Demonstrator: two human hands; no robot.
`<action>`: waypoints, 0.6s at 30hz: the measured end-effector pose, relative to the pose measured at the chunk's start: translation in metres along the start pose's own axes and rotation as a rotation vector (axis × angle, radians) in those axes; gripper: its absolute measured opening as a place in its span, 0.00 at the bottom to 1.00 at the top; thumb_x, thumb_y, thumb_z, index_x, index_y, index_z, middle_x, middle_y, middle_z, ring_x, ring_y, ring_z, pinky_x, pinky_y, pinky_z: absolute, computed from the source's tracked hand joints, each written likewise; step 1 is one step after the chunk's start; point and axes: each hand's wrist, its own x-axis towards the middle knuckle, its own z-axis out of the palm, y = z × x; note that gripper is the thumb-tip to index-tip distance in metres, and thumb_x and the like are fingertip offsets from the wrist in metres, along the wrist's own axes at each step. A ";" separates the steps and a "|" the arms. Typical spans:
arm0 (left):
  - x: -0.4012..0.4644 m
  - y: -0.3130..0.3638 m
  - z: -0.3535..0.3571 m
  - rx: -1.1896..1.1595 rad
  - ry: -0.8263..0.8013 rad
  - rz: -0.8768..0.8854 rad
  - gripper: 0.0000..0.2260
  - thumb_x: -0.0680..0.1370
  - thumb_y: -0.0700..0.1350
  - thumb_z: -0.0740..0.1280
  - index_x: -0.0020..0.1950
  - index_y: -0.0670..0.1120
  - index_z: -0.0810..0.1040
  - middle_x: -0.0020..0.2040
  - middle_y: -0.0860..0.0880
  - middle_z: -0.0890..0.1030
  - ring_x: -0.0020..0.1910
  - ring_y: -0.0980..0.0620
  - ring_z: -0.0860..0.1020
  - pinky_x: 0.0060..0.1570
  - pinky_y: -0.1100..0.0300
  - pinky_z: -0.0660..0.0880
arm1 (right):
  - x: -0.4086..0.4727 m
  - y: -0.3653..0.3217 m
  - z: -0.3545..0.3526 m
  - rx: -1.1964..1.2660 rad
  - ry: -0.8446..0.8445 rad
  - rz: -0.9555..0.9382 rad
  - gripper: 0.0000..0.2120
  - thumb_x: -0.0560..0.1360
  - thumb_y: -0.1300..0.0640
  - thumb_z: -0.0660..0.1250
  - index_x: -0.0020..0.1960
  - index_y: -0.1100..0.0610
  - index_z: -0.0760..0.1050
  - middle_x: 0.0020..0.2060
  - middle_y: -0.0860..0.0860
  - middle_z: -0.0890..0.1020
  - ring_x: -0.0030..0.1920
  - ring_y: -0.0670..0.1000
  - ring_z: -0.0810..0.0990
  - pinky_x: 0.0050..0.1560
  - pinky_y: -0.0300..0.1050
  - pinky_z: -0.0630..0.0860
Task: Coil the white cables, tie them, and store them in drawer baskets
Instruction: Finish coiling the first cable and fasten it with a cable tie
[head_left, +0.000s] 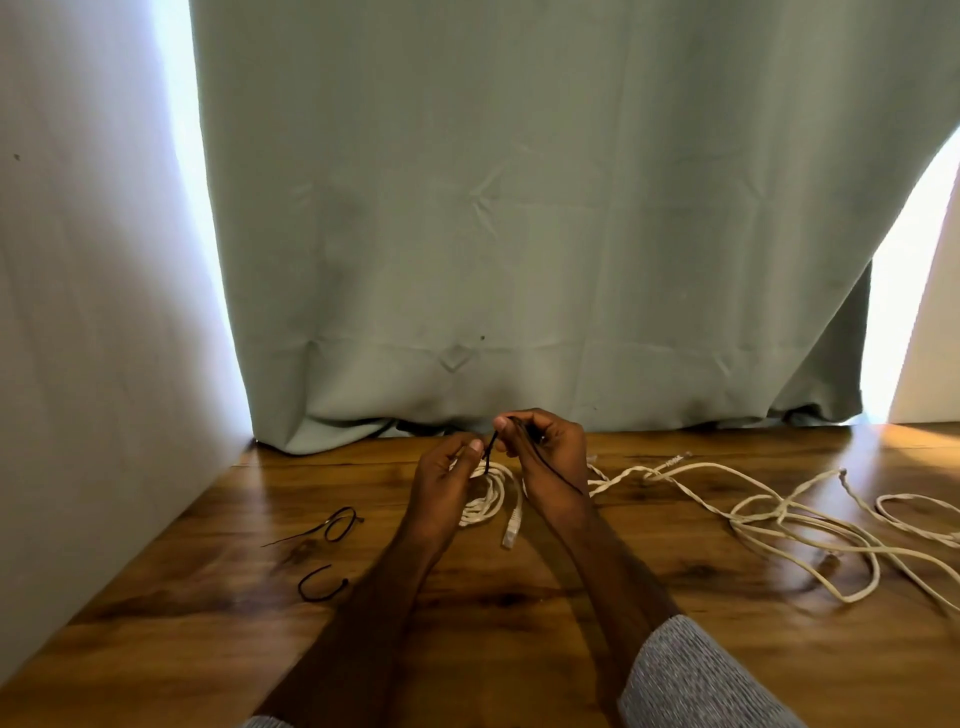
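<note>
Both hands pinch a black tie (489, 451) over the coiled white cable (488, 499): left hand (448, 480), right hand (540, 457).

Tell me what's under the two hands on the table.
A coiled white cable lies on the wooden table beneath the left hand and right hand, which pinch a black tie. The hands cover part of the coil.

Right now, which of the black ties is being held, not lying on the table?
The black tie pinched between the left hand and right hand above the coiled white cable. The two spare ties lie untouched at left.
</note>
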 end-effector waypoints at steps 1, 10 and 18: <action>-0.001 0.000 0.000 0.008 -0.009 0.005 0.10 0.80 0.50 0.66 0.52 0.46 0.83 0.49 0.43 0.84 0.52 0.40 0.82 0.51 0.41 0.80 | 0.000 0.002 -0.001 -0.002 0.011 0.008 0.03 0.76 0.60 0.74 0.46 0.60 0.84 0.32 0.52 0.84 0.35 0.48 0.82 0.40 0.41 0.78; -0.003 -0.001 0.000 0.005 -0.019 -0.038 0.03 0.79 0.43 0.69 0.47 0.47 0.83 0.44 0.49 0.83 0.44 0.51 0.82 0.38 0.61 0.77 | 0.001 0.003 -0.002 -0.023 0.042 0.020 0.05 0.75 0.60 0.74 0.47 0.62 0.84 0.31 0.49 0.83 0.34 0.47 0.81 0.37 0.38 0.76; -0.003 -0.001 -0.003 0.004 -0.007 -0.021 0.03 0.76 0.43 0.72 0.45 0.45 0.82 0.41 0.46 0.83 0.42 0.46 0.82 0.42 0.51 0.79 | 0.002 0.002 -0.003 -0.065 0.046 0.024 0.04 0.76 0.58 0.74 0.47 0.59 0.85 0.31 0.50 0.84 0.33 0.48 0.81 0.36 0.40 0.77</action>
